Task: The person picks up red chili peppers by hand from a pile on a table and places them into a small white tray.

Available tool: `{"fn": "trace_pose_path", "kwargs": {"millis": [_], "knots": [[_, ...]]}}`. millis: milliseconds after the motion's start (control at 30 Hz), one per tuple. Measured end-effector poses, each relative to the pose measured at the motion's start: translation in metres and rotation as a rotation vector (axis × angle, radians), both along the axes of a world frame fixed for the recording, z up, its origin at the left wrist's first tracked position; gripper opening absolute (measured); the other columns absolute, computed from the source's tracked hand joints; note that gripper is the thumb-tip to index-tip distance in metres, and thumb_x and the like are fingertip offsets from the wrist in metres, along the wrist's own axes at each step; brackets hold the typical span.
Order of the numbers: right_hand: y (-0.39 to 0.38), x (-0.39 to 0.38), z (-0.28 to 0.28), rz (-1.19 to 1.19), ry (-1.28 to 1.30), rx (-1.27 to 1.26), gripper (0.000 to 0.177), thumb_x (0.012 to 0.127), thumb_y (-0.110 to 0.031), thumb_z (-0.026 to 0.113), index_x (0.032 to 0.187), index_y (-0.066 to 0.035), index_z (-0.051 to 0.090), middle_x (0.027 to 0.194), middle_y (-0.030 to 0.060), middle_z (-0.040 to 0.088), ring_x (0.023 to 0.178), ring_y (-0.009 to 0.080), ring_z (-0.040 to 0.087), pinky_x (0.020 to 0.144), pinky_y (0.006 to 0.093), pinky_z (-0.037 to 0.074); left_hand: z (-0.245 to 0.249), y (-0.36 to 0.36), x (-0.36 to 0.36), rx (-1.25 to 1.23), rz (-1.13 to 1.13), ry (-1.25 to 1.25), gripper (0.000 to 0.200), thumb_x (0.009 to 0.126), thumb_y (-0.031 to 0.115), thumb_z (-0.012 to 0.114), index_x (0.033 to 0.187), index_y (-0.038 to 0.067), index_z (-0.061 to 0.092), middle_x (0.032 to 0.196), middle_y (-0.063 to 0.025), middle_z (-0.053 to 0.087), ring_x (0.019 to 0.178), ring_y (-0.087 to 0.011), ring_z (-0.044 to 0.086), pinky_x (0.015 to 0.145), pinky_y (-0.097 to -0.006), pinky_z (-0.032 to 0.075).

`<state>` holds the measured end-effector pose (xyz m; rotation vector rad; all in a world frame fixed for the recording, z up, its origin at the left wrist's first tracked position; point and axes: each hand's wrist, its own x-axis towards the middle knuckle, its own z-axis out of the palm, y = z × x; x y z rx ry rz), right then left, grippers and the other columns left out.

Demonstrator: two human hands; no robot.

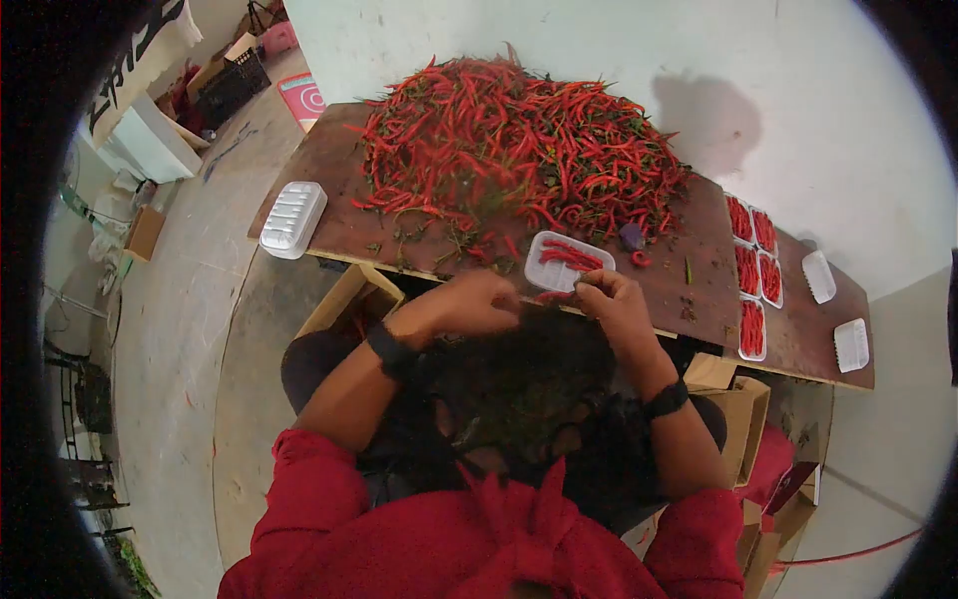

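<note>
My left hand (477,302) is curled closed over the table's front edge, and whatever its fingers may hold is hidden. Just right of it, my right hand (611,298) pinches thumb and fingers together at the end of a red chili pepper (553,297). Directly beyond my right hand lies a white plastic tray (534,270) with several red chili peppers (569,256) laid side by side in it. Behind the tray rises a big heap of red chili peppers (519,140) mixed with green stems and leaves.
Brown table (714,250) carries stacked white trays (293,220) at the left. At right stand several chili-filled trays (751,329) and two white trays (851,344), (818,277). A purple object (632,237) lies beside the heap. Cardboard boxes (349,299) sit under the front edge.
</note>
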<state>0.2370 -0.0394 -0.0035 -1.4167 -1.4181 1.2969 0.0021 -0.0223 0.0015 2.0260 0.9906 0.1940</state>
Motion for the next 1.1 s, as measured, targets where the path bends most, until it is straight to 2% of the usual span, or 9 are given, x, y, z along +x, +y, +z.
{"fn": "trace_pose_path", "kwargs": {"millis": [67, 133, 200, 367, 433, 500, 733, 933, 1100], "knots": [[-0.002, 0.005, -0.001, 0.004, 0.006, 0.009, 0.027, 0.080, -0.018, 0.061, 0.094, 0.005, 0.063, 0.085, 0.0094, 0.066, 0.077, 0.0136, 0.060, 0.069, 0.0277, 0.048, -0.001, -0.003, -0.003, -0.014, 0.036, 0.142, 0.023, 0.077, 0.014, 0.064, 0.096, 0.002, 0.061, 0.090, -0.0109, 0.064, 0.083, -0.0192, 0.061, 0.074, -0.0324, 0.047], [-0.005, 0.008, -0.004, 0.000, 0.013, 0.013, 0.027, 0.080, -0.018, 0.061, 0.094, 0.005, 0.063, 0.085, 0.0092, 0.066, 0.077, 0.0135, 0.060, 0.069, 0.0278, 0.048, -0.007, -0.011, 0.000, 0.226, 0.226, -0.119, 0.022, 0.077, 0.015, 0.065, 0.095, 0.002, 0.061, 0.090, -0.0111, 0.063, 0.083, -0.0216, 0.060, 0.074, -0.0325, 0.048], [-0.009, 0.006, -0.006, 0.058, 0.003, 0.005, 0.017, 0.083, -0.015, 0.061, 0.089, 0.001, 0.060, 0.072, -0.0006, 0.057, 0.063, 0.0057, 0.049, 0.057, 0.0207, 0.038, -0.005, -0.020, 0.011, 0.242, 0.239, -0.206, 0.022, 0.078, 0.015, 0.065, 0.095, 0.002, 0.061, 0.091, -0.0110, 0.063, 0.084, -0.0214, 0.060, 0.074, -0.0324, 0.047], [-0.022, 0.003, -0.005, 0.103, -0.030, -0.077, 0.020, 0.082, -0.018, 0.061, 0.089, 0.001, 0.062, 0.076, 0.0015, 0.061, 0.067, 0.0084, 0.053, 0.061, 0.0238, 0.043, -0.006, -0.029, 0.032, 0.262, 0.130, -0.300, 0.019, 0.080, 0.015, 0.062, 0.095, 0.002, 0.061, 0.089, -0.0104, 0.063, 0.084, -0.0207, 0.061, 0.074, -0.0321, 0.047], [-0.021, 0.002, -0.008, 0.127, -0.019, -0.083, 0.024, 0.082, -0.021, 0.062, 0.091, 0.001, 0.063, 0.078, 0.0034, 0.063, 0.071, 0.0109, 0.057, 0.064, 0.0268, 0.046, -0.005, -0.029, 0.035, 0.194, 0.136, -0.252, 0.018, 0.082, 0.015, 0.061, 0.094, 0.001, 0.062, 0.087, -0.0099, 0.063, 0.083, -0.0193, 0.060, 0.075, -0.0317, 0.047], [-0.020, 0.001, -0.011, 0.114, 0.164, -0.165, 0.015, 0.083, -0.016, 0.060, 0.087, -0.002, 0.062, 0.076, 0.0001, 0.060, 0.065, 0.0059, 0.052, 0.061, 0.0211, 0.041, -0.012, -0.024, 0.035, 0.144, 0.162, -0.262, 0.018, 0.082, 0.015, 0.060, 0.093, 0.001, 0.062, 0.086, -0.0095, 0.063, 0.081, -0.0181, 0.060, 0.074, -0.0313, 0.047], [-0.012, 0.013, -0.022, 0.152, 0.146, -0.243, 0.014, 0.083, -0.015, 0.060, 0.088, -0.002, 0.061, 0.079, 0.0003, 0.061, 0.066, 0.0068, 0.054, 0.062, 0.0215, 0.042, -0.031, -0.006, 0.043, -0.161, 0.204, -0.338, 0.017, 0.085, 0.017, 0.057, 0.087, 0.001, 0.061, 0.079, -0.0024, 0.059, 0.075, -0.0083, 0.052, 0.067, -0.0258, 0.044], [-0.006, 0.020, -0.019, 0.143, 0.131, -0.232, 0.016, 0.082, -0.017, 0.061, 0.088, -0.002, 0.061, 0.079, 0.0008, 0.060, 0.068, 0.0067, 0.052, 0.065, 0.0220, 0.043, -0.027, 0.010, 0.050, -0.275, 0.124, -0.247, 0.014, 0.085, 0.016, 0.057, 0.083, 0.002, 0.060, 0.078, 0.0013, 0.057, 0.074, -0.0060, 0.050, 0.066, -0.0242, 0.042], [-0.002, 0.021, -0.013, 0.229, 0.212, -0.280, 0.019, 0.079, -0.018, 0.064, 0.084, 0.001, 0.063, 0.076, 0.0031, 0.062, 0.069, 0.0099, 0.055, 0.063, 0.0270, 0.045, -0.029, 0.015, 0.044, -0.444, 0.041, -0.309, 0.014, 0.085, 0.016, 0.057, 0.082, 0.003, 0.058, 0.077, 0.0026, 0.055, 0.074, -0.0052, 0.048, 0.066, -0.0231, 0.041]]}}
